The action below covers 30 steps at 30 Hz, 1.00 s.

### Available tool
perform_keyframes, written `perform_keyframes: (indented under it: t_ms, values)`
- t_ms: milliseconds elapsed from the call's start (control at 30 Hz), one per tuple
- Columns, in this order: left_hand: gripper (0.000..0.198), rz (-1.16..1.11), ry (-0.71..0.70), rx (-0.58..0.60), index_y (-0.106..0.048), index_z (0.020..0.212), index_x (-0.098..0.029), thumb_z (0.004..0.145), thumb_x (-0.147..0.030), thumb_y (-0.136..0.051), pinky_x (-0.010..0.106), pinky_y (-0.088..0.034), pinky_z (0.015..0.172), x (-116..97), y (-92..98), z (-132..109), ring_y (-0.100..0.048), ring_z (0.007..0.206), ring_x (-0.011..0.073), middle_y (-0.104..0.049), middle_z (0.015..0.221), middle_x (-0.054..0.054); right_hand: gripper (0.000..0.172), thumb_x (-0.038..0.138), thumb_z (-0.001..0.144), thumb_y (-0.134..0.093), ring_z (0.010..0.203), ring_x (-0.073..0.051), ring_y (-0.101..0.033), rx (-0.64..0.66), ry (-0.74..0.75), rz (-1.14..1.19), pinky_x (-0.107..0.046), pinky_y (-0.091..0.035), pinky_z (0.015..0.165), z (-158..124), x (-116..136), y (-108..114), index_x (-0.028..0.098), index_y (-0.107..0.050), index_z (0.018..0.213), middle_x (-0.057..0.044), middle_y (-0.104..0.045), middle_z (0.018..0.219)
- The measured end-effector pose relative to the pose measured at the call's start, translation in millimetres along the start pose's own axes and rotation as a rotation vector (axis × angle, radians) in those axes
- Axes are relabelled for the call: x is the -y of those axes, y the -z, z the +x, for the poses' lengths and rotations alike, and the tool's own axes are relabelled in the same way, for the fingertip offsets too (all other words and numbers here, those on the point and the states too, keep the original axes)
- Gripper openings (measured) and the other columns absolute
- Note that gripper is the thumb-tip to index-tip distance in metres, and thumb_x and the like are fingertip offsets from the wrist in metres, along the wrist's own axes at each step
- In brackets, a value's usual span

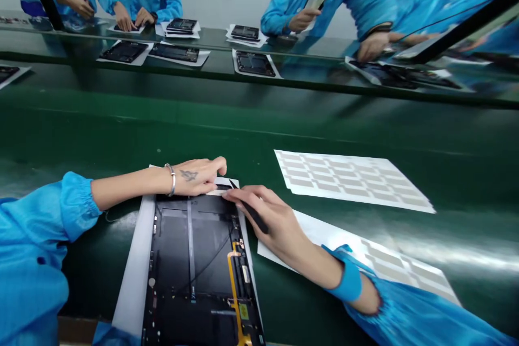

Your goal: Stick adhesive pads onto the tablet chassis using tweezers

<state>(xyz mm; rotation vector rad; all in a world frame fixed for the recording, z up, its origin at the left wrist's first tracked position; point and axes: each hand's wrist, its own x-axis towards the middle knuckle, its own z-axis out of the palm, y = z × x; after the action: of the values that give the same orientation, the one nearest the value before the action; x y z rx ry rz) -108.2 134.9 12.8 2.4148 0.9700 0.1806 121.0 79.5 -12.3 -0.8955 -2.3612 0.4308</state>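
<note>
Left hand point(193, 177) lies flat on the top edge of a tablet chassis point(190, 259), just beside right hand point(267, 219), which grips a slim black tool point(255, 217); its tip is hard to make out. Chassis cut off below. Label sheet point(351, 181) right of right hand.

The conveyor belt point(284, 119) is glossy rubber, the label sheets point(352, 181) matt paper, the sleeves point(77, 205) smooth cloth.

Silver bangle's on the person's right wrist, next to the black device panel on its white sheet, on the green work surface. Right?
No: the silver bangle is on the wrist of the left hand, not the right, as the head view shows. The rest stands: the black device panel on its white sheet, on the green work surface.
</note>
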Motion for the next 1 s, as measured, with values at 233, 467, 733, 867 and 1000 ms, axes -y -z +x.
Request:
perform_keyframes:
  t_ms: [233, 467, 733, 867, 1000]
  values:
    - [0.041, -0.298, -0.088, -0.089, -0.038, 0.115, -0.019, 0.081, 0.002, -0.044, 0.033, -0.046, 0.092, 12, -4.4, -31, -0.058, 0.103, 0.0154, -0.063, 0.112, 0.007, 0.032, 0.016, 0.097, -0.044, 0.094, -0.022, -0.063, 0.004, 0.050, 0.048, -0.034, -0.054, 0.078, 10, 7, -2, 0.027, -0.058, 0.124, -0.008, -0.067, 0.097]
    - [0.045, -0.361, -0.054, -0.112, -0.034, 0.119, -0.018, 0.080, 0.002, -0.046, 0.031, -0.046, 0.089, 16, -12.9, -25, -0.059, 0.100, 0.0156, -0.063, 0.108, 0.007, 0.028, 0.017, 0.098, -0.045, 0.094, -0.022, -0.063, 0.035, 0.036, 0.055, -0.036, -0.053, 0.080, 26, 17, -17, 0.026, -0.059, 0.120, -0.008, -0.067, 0.097]
    - [0.037, -0.003, 0.142, -0.202, -0.044, 0.116, -0.017, 0.084, -0.023, -0.061, 0.035, -0.039, 0.096, 18, -5.2, -34, -0.048, 0.110, 0.0245, -0.053, 0.117, 0.009, 0.021, 0.023, 0.098, -0.047, 0.091, -0.022, -0.065, -0.096, -0.053, 0.043, -0.036, -0.050, 0.081, 7, -3, 3, 0.027, -0.058, 0.115, -0.005, -0.072, 0.091]
    - [0.018, 0.163, 0.309, -0.076, -0.053, 0.094, -0.018, 0.084, -0.030, -0.063, 0.032, -0.042, 0.085, 10, 5.0, -43, -0.054, 0.095, 0.0238, -0.057, 0.102, 0.006, 0.020, 0.032, 0.098, -0.047, 0.093, -0.023, -0.064, -0.202, -0.142, 0.104, -0.035, -0.049, 0.072, 14, -4, 12, 0.026, -0.058, 0.114, -0.006, -0.074, 0.094]
    - [0.005, 0.245, 0.353, -0.114, -0.056, 0.085, -0.019, 0.089, -0.022, -0.056, 0.030, -0.043, 0.084, 11, 17.2, -51, -0.057, 0.096, 0.0218, -0.061, 0.098, 0.004, 0.027, 0.042, 0.098, -0.044, 0.080, -0.023, -0.065, -0.326, -0.215, 0.099, -0.035, -0.047, 0.064, 20, -16, 20, 0.025, -0.058, 0.113, -0.007, -0.076, 0.093]
